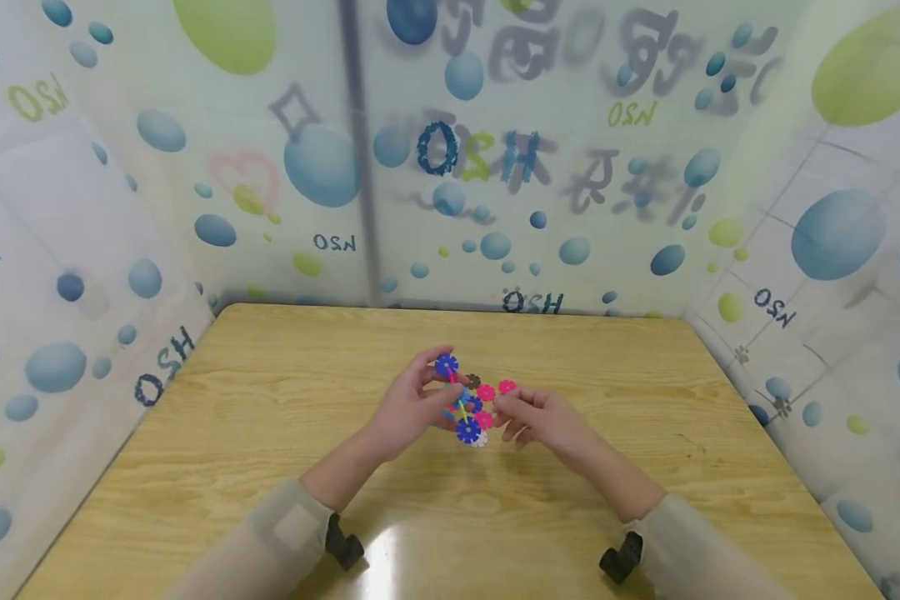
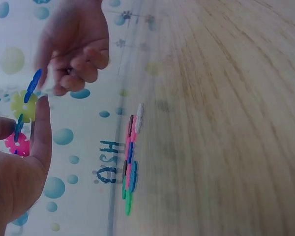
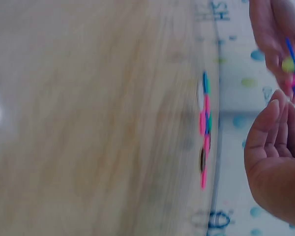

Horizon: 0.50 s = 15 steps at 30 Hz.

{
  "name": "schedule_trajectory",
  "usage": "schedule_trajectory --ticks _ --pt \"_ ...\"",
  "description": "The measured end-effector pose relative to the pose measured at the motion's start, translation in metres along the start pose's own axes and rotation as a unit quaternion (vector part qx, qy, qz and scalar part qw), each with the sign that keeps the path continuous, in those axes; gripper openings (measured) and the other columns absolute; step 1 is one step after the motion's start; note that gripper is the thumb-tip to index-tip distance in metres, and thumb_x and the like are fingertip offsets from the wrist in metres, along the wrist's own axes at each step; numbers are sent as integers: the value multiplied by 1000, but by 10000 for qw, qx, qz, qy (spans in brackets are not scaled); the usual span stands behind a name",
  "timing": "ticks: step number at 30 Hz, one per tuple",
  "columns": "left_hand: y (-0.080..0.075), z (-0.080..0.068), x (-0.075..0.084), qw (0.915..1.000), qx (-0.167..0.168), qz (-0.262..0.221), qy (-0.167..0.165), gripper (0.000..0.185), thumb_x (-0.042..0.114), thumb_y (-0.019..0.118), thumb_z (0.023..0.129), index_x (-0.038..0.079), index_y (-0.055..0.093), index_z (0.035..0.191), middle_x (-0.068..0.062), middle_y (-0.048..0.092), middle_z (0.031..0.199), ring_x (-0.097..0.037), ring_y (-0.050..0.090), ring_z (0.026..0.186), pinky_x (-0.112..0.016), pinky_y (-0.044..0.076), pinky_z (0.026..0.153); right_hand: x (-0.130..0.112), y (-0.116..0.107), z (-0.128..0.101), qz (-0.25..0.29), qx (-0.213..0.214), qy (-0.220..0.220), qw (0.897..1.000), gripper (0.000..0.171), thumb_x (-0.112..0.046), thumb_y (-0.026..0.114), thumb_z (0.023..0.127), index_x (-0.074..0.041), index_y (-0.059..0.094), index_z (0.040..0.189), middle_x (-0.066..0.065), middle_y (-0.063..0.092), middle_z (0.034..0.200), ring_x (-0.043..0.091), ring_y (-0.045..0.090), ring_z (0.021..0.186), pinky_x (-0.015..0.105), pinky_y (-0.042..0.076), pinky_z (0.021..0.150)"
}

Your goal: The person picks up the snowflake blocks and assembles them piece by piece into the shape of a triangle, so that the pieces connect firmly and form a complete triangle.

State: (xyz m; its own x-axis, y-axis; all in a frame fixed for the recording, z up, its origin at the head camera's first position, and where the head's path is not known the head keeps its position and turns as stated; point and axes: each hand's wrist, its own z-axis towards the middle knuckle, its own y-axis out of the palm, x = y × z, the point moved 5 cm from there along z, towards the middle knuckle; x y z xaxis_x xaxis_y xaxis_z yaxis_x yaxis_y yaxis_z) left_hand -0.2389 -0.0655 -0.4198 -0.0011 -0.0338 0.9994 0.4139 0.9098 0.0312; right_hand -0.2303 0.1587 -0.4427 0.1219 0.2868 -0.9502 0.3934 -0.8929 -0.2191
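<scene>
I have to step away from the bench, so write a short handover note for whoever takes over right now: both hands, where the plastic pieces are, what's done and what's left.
Left hand: holds, raised off the light wooden table, a small cluster of joined snowflake-shaped plastic discs, blue, yellow and pink.
Right hand: fingers loosely curled, right beside the cluster; whether it holds a piece cannot be told.
Loose flat plastic discs, pink, blue, green, brown and white, lie on the table just beyond the hands.
Done: several discs already slotted together.
Left: the loose discs on the table are not yet joined.
</scene>
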Motion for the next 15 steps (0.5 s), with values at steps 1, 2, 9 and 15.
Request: schedule_trajectory --ticks 1,2,9,15 --pt "-1 0 0 10000 -15 0 -41 66 17 66 112 19 33 169 -31 57 150 -25 78 106 -45 71 85 2 -7 4 -104 127 4 9999 46 -42 68 110 1 71 123 15 78 113 23 73 93 34 65 81" --pt "-2 0 0 10000 -34 -22 -76 66 17 65 112 19 33 169 -31 57 150 -25 78 105 -44 71 84 5 -13 7 -237 250 14 9994 44 -40 69 110 1 71 124 16 77 114 23 73 94 34 64 80" --pt "-5 -2 -5 9994 -37 -178 -282 61 15 67 110 18 37 164 -28 61 150 -33 75 120 -43 70 82 19 -35 33 -1926 751 185 9782 20 -21 72 107 -11 76 124 11 75 112 20 66 93 31 56 76" --pt "-6 -2 -8 9995 -84 -160 -275 62 15 69 109 17 39 163 -28 61 151 -34 75 120 -45 70 84 20 -32 50 -2757 541 156 9596 25 -20 76 104 -22 78 129 7 76 122 24 69 107 44 60 92"
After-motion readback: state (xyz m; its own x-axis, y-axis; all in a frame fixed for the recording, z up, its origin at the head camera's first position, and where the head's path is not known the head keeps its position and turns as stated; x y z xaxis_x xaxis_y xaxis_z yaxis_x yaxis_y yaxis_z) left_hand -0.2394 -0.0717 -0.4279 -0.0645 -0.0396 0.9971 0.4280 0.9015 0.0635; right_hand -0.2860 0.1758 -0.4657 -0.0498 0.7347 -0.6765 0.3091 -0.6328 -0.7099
